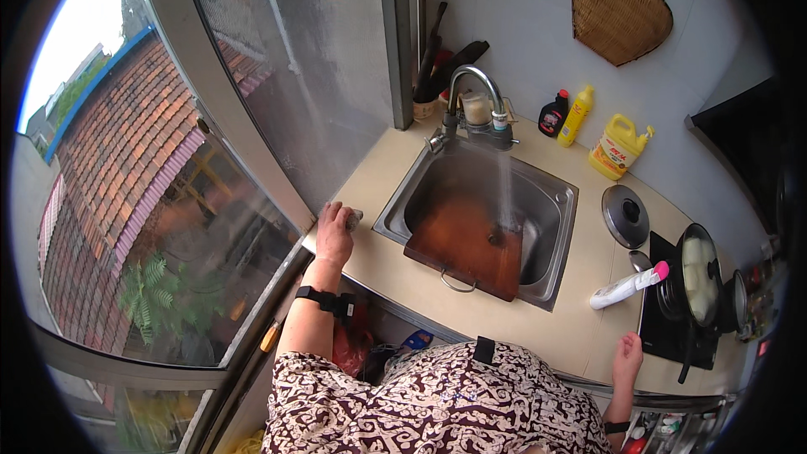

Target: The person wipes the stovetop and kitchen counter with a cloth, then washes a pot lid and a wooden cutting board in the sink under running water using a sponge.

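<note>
My left hand [334, 233] rests at the counter's left end by the window frame, its fingers on a small greyish scouring pad [354, 220]. My right hand [628, 353] hangs over the counter's front edge at the right, fingers loosely curled and holding nothing visible. Between them, a wooden cutting board [466, 246] with a metal handle leans in the stainless steel sink [569, 214], its near edge over the rim. Water runs from the curved faucet [476, 70] onto the board and into the basin.
A white bottle with a pink cap [621, 288] lies near the black stove [678, 347], which bears a lidded pan [698, 277]. A pot lid [625, 217] rests right of the sink. A yellow pump jug [615, 148] and two bottles line the wall. A window stands at left.
</note>
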The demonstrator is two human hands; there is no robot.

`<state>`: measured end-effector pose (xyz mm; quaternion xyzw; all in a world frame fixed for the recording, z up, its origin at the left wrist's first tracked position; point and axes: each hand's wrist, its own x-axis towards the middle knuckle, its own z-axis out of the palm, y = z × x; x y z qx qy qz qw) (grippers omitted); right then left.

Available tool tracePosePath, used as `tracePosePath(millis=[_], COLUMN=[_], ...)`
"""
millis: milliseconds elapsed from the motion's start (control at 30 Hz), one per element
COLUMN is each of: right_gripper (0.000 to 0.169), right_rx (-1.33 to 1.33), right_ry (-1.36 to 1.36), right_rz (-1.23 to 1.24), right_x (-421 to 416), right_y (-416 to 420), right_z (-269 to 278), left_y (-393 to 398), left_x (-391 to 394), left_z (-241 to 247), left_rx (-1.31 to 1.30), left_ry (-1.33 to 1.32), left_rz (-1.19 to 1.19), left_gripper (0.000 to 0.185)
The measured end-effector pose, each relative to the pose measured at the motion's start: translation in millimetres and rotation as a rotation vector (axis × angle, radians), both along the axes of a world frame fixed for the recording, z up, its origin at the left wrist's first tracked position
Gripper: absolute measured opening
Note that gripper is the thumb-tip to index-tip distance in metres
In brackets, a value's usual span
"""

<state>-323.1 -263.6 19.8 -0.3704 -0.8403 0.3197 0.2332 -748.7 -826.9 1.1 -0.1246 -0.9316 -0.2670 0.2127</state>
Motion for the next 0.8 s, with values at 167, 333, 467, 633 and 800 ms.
tracePosePath(millis=[167, 333, 467, 633, 800], right_gripper=[0.027, 0.018, 0.014, 0.012, 0.009], right_rx=[0.002, 0.005, 0.060, 0.102, 0.082], right_ry=[-0.021, -0.154, -0.186, -0.251, -0.328], right_rz=[0.021, 0.095, 0.110, 0.105, 0.059], right_x=[-20.8, -55.9, -79.2, -89.1, -69.2], right_y=[-24.8, -64.5, -83.5, -108.9, -132.2], right_z=[-4.5, 15.0, 29.5, 41.6, 45.7], left_y=[-20.2, -20.9, 8.1, 68.8, 123.7], left_x=[42.8, 14.9, -61.5, -166.0, -243.0], left_z=[12.7, -10.1, -26.5, -37.9, -45.6], left_rx=[-0.300, -0.107, -0.107, -0.109, -0.013], left_ry=[-0.313, -0.403, -0.367, -0.296, -0.268], left_rz=[-0.015, -0.011, -0.002, 0.003, -0.405], left_gripper=[0.043, 0.058, 0.058, 0.061, 0.055])
